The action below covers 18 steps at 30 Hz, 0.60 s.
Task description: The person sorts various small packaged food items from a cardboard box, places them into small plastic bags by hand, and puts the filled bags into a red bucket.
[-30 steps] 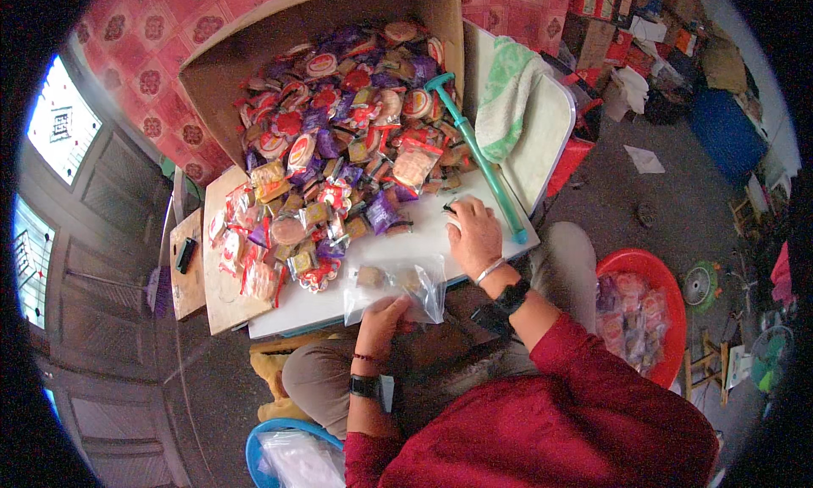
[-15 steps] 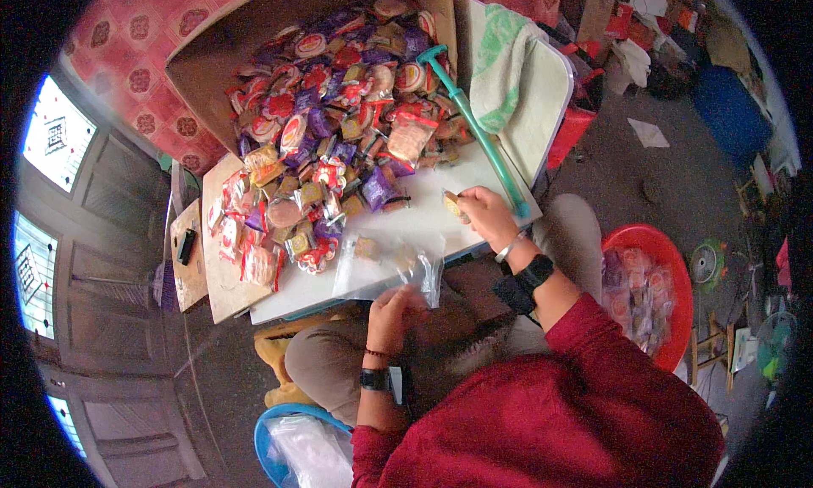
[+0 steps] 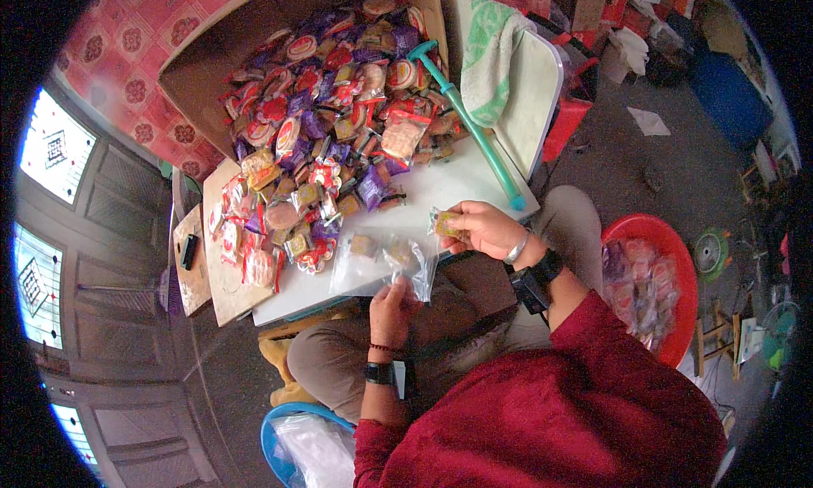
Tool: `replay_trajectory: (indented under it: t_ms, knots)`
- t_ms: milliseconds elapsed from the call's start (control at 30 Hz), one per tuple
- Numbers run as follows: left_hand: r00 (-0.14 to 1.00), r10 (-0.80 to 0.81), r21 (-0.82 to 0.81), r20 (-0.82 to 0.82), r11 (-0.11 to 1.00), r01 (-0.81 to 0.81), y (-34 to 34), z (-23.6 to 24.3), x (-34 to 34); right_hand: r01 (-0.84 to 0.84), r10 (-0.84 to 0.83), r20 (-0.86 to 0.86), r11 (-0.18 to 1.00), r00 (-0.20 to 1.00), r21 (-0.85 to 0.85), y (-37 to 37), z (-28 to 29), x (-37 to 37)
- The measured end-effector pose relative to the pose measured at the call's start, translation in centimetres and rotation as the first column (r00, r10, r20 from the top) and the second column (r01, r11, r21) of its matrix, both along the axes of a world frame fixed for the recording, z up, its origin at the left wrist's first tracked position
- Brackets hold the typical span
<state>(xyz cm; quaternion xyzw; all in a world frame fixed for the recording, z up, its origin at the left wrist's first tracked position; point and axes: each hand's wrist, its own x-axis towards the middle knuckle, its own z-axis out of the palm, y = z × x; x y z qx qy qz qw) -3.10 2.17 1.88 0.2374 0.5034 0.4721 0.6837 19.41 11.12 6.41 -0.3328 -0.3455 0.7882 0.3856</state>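
Note:
My left hand pinches the near edge of a clear plastic bag, which lies on the front of the white table. Small wrapped snacks with yellowish-brown fillings show inside the bag. Between the fingers and thumb of my right hand is a small wrapped snack in a clear wrapper, held just right of the bag's upper corner. Beyond both hands, a big heap of wrapped snacks in red, purple and clear wrappers spills out of a cardboard box onto the table.
A green-handled tool lies along the table's right side, beside a green-and-white towel. At right on the floor stands a red basin of filled bags. A blue basin with clear plastic bags sits at lower left.
My right hand has come left and slightly down toward the bag with the wrapped snack. My left hand keeps its hold on the bag's edge, shifted very little.

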Motion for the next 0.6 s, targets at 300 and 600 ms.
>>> replay_trajectory:
  t_ms: [300,600]
  knots:
    - [0.998,0.017,0.009,0.056,1.0,-0.018,-0.1,0.3,0.1,-0.1,0.062,0.552,0.994,0.832,0.04,-3.0,0.0,-0.8]
    - [0.995,-0.021,0.005,0.098,1.0,0.02,-0.5,0.2,0.0,-0.128,0.146,0.221,0.988,0.964,-0.091,-4.1,0.3,-2.6]
